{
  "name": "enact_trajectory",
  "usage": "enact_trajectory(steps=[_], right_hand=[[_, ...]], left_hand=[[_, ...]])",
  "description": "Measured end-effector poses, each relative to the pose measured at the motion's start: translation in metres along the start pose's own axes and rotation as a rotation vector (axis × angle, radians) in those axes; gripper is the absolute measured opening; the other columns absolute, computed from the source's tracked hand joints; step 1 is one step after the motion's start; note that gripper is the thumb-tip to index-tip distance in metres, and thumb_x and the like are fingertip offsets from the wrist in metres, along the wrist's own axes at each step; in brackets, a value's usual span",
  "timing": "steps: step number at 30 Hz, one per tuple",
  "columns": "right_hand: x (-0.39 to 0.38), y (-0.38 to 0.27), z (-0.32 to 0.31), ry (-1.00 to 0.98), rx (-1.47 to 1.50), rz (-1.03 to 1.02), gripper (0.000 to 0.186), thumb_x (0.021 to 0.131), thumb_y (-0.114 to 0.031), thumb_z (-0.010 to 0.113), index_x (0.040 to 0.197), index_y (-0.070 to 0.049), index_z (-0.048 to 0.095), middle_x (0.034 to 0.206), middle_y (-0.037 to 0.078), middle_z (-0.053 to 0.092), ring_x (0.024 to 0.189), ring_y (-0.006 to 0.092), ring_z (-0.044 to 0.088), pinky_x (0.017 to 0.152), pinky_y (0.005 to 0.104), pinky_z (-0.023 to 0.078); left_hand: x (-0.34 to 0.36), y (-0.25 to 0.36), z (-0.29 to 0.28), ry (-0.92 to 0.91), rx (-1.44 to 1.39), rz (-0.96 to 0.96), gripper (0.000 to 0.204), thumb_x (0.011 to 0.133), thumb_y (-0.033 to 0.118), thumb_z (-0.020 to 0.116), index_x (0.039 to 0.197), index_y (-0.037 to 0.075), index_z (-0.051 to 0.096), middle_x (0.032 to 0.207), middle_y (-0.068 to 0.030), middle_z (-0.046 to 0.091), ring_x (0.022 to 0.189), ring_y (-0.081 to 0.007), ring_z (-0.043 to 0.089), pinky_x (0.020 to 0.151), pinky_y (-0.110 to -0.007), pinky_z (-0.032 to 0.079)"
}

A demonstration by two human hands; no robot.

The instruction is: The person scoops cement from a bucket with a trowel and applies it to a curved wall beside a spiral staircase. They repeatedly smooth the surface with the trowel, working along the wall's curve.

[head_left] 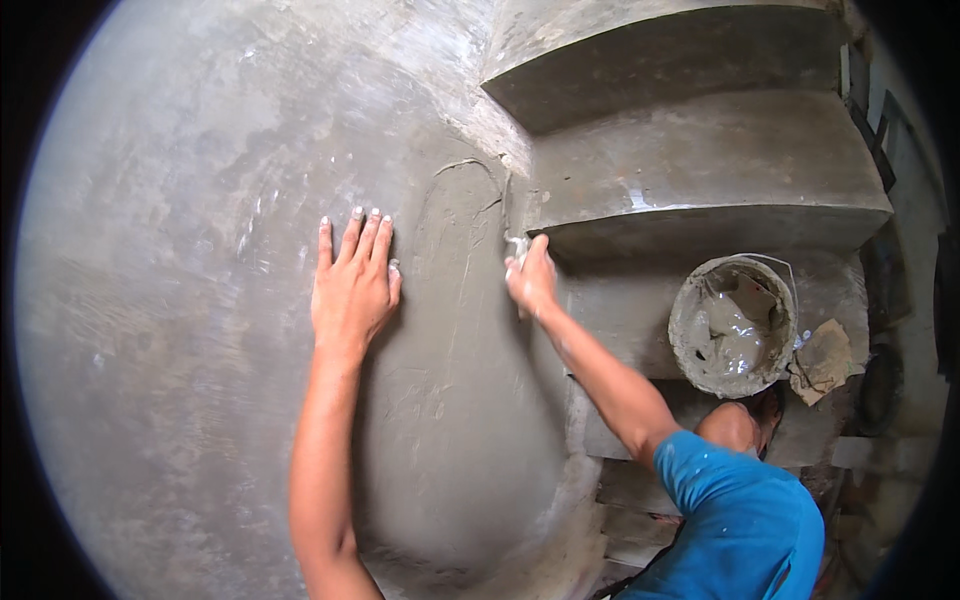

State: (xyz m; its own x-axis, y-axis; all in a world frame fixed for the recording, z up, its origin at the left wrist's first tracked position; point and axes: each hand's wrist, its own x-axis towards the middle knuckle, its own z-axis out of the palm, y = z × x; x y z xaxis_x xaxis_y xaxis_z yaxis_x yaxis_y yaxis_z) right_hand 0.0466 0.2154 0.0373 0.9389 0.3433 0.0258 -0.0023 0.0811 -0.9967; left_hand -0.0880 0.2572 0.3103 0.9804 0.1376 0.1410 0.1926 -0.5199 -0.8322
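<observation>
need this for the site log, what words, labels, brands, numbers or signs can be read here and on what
None: no readable text on the grey plaster, bucket, steps, brown scrap or blue sleeve. The clutter at the dim right edge is too blurred to tell.

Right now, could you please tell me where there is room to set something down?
The grey concrete step between two dark risers looks bare. Below it is crowded: the round, cement-crusted bucket stands beside a torn brown scrap, right of the bare right hand.

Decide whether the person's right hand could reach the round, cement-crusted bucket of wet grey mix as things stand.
Probably yes: nothing visible stands between the right hand and the bucket, whose top is open.
</observation>
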Motion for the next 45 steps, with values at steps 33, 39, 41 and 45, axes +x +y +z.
enact_trajectory(steps=[33, 39, 41, 45], right_hand=[[0.064, 0.016, -0.004, -0.030, 0.055, -0.126, 0.037, 0.093, -0.009, 0.067, 0.113, 0.001, 0.039, 0.112, 0.033, 0.061, 0.103, 0.0573, 0.060, 0.090, 0.0590, 0.048], [0.028, 0.013, 0.013, -0.062, -0.053, -0.482, 0.033, 0.093, -0.010, 0.069, 0.110, -0.001, 0.042, 0.102, 0.031, 0.058, 0.088, 0.0555, 0.060, 0.076, 0.0584, 0.050], [-0.003, 0.007, 0.014, -0.110, -0.078, -0.582, 0.032, 0.092, -0.010, 0.070, 0.111, -0.001, 0.046, 0.103, 0.029, 0.057, 0.084, 0.0532, 0.062, 0.071, 0.0569, 0.053], [-0.060, 0.012, 0.006, -0.176, -0.059, -0.784, 0.034, 0.090, -0.008, 0.073, 0.117, 0.001, 0.054, 0.103, 0.026, 0.058, 0.078, 0.0482, 0.064, 0.066, 0.0535, 0.057]], left_hand=[[0.020, 0.005, 0.003, 0.052, -0.112, 0.002, 0.063, 0.100, 0.025, 0.055, 0.159, 0.005, 0.042, 0.157, -0.0115, 0.056, 0.151, -0.0269, 0.045, 0.131, -0.052, 0.024], [0.020, 0.004, 0.007, 0.076, -0.135, -0.008, 0.064, 0.101, 0.025, 0.054, 0.160, 0.005, 0.040, 0.157, -0.0117, 0.056, 0.150, -0.0280, 0.046, 0.130, -0.052, 0.025], [0.020, 0.005, 0.008, 0.084, -0.154, -0.020, 0.066, 0.101, 0.025, 0.054, 0.162, 0.005, 0.037, 0.158, -0.0117, 0.055, 0.150, -0.0282, 0.046, 0.130, -0.052, 0.025], [0.021, 0.004, 0.005, 0.142, -0.309, -0.063, 0.069, 0.102, 0.023, 0.055, 0.164, 0.005, 0.033, 0.153, -0.0153, 0.057, 0.145, -0.0318, 0.051, 0.129, -0.052, 0.027]])
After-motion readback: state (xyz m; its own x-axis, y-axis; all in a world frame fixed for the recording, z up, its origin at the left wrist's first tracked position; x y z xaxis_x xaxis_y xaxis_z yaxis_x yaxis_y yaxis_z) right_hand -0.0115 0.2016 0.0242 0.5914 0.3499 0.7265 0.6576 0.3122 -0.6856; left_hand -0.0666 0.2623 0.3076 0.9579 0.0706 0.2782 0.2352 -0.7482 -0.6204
